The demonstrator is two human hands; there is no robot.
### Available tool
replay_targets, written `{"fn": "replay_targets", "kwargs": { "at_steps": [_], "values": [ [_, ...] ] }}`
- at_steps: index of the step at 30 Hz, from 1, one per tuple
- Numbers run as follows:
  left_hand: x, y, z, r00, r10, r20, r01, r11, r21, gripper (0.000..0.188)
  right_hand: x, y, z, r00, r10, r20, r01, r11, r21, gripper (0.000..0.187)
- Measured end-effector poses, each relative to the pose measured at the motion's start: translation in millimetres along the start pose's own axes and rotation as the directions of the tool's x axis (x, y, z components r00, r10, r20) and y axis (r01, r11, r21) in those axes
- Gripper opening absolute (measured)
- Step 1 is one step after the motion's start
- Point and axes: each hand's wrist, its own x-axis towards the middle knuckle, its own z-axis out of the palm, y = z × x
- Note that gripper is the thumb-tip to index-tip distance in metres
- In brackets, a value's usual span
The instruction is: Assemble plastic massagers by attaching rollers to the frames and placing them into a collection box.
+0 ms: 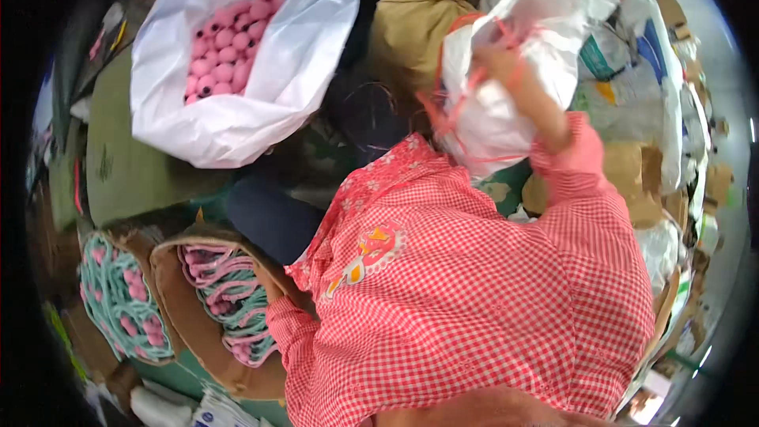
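My right hand (pixel 500 67) is over a white sack (pixel 494 122) at the upper right, among loose red strings (pixel 458 103) that hang across it. Motion smears its fingers, so whether a string is in them does not show. On the left, my left hand (pixel 271 281) reaches over the edge of a cardboard box (pixel 221 372); its fingers are mostly hidden. Inside that box lie bundles of pink and teal ropes (pixel 229 292) with pink balls. A second box beside it holds more teal ropes (pixel 107 300) with pink balls.
An open white sack (pixel 308 71) of pink balls (pixel 225 55) stands at the upper left. Behind the right-hand sack is a tied tan sack (pixel 411 32). A green box-like surface (pixel 134 150) lies left. Clear plastic bags (pixel 624 103) and cardboard crowd the right side.
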Motion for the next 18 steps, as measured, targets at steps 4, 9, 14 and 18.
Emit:
{"fn": "replay_targets", "kwargs": {
  "at_steps": [4,9,14,18],
  "values": [
    [-6.1,-5.8,-19.2,0.990,0.089,0.112,-0.120,0.942,0.315,0.026,18.5,-15.7,2.2,0.954,0.284,0.094,-0.277,0.957,-0.088,0.026],
    [-11.0,7.4,-34.3,0.967,0.131,0.220,-0.237,0.778,0.581,0.025,24.3,106.0,-90.1,0.879,0.447,0.163,-0.303,0.791,-0.532,0.033],
    [-21.9,44.4,-53.4,0.867,0.032,-0.497,-0.048,0.999,-0.020,0.024,27.3,157.8,-66.5,0.621,0.761,0.187,-0.493,0.564,-0.662,0.036],
    [-30.6,100.8,-60.1,0.832,0.061,-0.552,-0.007,0.995,0.100,0.023,5.8,199.9,-27.2,0.581,0.802,-0.135,-0.718,0.428,-0.549,0.036]
  ]
}}
